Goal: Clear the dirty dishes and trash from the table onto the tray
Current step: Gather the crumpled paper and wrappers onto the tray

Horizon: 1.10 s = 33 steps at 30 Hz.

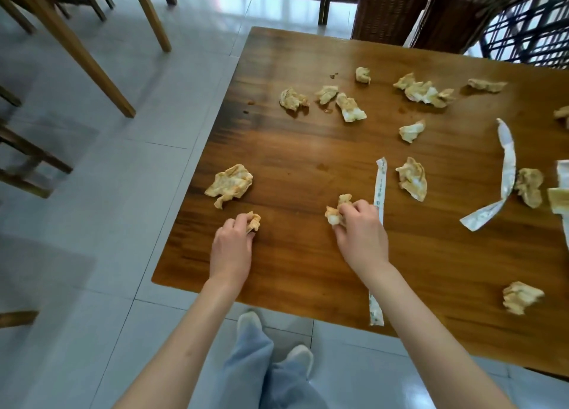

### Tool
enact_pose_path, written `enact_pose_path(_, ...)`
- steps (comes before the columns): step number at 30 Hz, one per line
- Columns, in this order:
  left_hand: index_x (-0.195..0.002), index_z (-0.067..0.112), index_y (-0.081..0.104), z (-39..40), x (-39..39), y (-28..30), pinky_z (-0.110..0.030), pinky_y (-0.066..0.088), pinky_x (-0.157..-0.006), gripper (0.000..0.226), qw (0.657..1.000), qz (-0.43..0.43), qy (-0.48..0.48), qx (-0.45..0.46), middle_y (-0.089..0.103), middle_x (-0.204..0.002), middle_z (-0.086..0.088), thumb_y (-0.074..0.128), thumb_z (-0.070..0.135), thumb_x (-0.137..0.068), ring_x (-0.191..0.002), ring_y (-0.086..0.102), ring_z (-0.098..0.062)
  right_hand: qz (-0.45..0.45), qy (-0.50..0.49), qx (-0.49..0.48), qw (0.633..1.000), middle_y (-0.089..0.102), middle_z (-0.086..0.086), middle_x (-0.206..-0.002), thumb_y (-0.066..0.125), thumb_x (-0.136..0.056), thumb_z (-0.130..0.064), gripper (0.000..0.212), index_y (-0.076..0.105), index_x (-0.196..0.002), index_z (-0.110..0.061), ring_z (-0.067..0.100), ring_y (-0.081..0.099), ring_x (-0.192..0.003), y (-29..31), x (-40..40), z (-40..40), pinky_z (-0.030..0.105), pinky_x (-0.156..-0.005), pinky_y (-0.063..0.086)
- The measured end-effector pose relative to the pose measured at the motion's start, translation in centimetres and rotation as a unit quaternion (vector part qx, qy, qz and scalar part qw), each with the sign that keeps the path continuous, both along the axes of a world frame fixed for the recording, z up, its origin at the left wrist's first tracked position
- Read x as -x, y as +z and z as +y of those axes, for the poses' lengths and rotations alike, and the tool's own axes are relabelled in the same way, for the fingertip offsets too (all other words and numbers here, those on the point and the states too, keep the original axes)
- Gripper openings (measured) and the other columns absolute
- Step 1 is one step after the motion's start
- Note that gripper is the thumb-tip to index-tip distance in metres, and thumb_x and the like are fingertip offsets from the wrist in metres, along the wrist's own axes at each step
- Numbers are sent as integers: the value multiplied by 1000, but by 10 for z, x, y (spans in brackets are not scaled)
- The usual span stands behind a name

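Both hands are on the wooden tabletop [308, 150], lower centre of the frame. Left hand [232, 242] has its fingers curled round a small crumpled napkin [254, 221]. Right hand [360, 233] pinches another stained napkin wad [337, 210], just left of a long paper strip [380, 193].

Progress: early, by my estimate. No tray and no dishes are in view, so nothing can be confirmed as cleared. Trash is scattered across most of the tabletop.

Count, crumpled napkins: two in the hands, plus roughly thirteen loose; the largest [229, 185] lies above the left hand, and one [520, 296] sits alone at lower right. The cluster at upper right [423, 91] may be more than one piece; cannot tell.

Count, paper strips: two whole, the straight one and a curved one [505, 168] at right. Further scraps are cut off at the right edge.

Small food stains at upper centre.
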<state>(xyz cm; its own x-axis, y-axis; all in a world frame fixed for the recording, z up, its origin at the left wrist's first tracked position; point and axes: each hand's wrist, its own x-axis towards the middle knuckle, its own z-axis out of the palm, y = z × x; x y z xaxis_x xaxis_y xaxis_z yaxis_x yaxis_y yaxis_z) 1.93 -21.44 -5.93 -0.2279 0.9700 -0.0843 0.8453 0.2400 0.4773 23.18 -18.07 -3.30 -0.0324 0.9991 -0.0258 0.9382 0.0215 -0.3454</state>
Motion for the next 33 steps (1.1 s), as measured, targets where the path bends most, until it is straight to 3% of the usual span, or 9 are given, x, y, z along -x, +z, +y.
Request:
enact_pose_path(4, -119, 12, 57, 3, 1, -1, -21, 47, -73, 25, 997, -54, 21, -43, 60, -103, -6, 51, 17, -95, -90, 56, -14, 4, -8, 38, 999, 48, 11, -134, 59, -89, -13, 26, 61, -114, -7, 28, 41, -123, -9, 2, 20, 33, -95, 42)
enact_pose_path(8, -114, 11, 60, 12, 7, -2, -19, 43, -73, 23, 994, -77, 17, -80, 61, -101, -5, 53, 19, -93, -91, 56, -13, 22, -2, 7, 1000, 60, 7, -111, 56, -90, -8, 19, 63, -108, -9, 21, 52, -103, -13, 4, 24, 27, -82, 46)
enact_pose_path(12, -111, 8, 62, 41, 21, -4, -20, 43, -76, 24, 990, -53, 28, -127, 61, -105, -10, 57, 21, -92, -94, 56, -15, 43, -44, -46, 997, 58, 5, -92, 59, -87, -4, 17, 53, -100, -12, 18, 53, -86, -14, -8, 26, 27, -67, 48)
enact_pose_path(17, -110, 9, 64, 72, 26, -8, -23, 47, -77, 24, 987, -10, 26, -157, 54, -109, -13, 62, 20, -88, -92, 54, -17, -3, -85, -21, 996, 53, 11, -113, 56, -88, -1, 39, 47, -125, -9, 25, 48, -104, -23, -28, 32, 30, -74, 47)
enact_pose_path(20, -109, 11, 65, 79, 28, -13, -35, 51, -84, 24, 988, 53, 26, -144, 51, -117, -15, 64, 22, -87, -102, 52, -27, -60, -107, 2, 992, 46, 13, -119, 55, -89, -8, 43, 43, -130, -8, 27, 43, -107, -26, -31, 34, 30, -74, 48)
enact_pose_path(23, -112, 16, 63, 81, 29, -19, -50, 38, -96, 28, 985, 118, 34, -125, 43, -135, -16, 65, 25, -86, -120, 41, -36, -77, -141, 22, 987, 44, 13, -118, 54, -90, -15, 44, 40, -131, -12, 26, 43, -105, -29, -29, 33, 28, -72, 46)
enact_pose_path(26, -130, 22, 52, 84, 29, -23, -54, 31, -103, 42, 993, 87, 15, -72, 40, -142, -16, 61, 24, -88, -130, 34, -36, -61, -163, 25, 985, 46, 12, -114, 51, -91, -10, 42, 39, -132, -14, 24, 45, -101, -32, -29, 35, 25, -67, 41)
enact_pose_path(33, -125, 14, 59, 87, 23, -21, -44, 49, -86, 39, 992, 51, 16, -116, 56, -117, -18, 61, 6, -86, -104, 50, -34, -10, -177, 33, 984, 54, 9, -107, 50, -89, -2, 31, 45, -118, -10, 21, 51, -96, -32, -38, 44, 28, -72, 46)
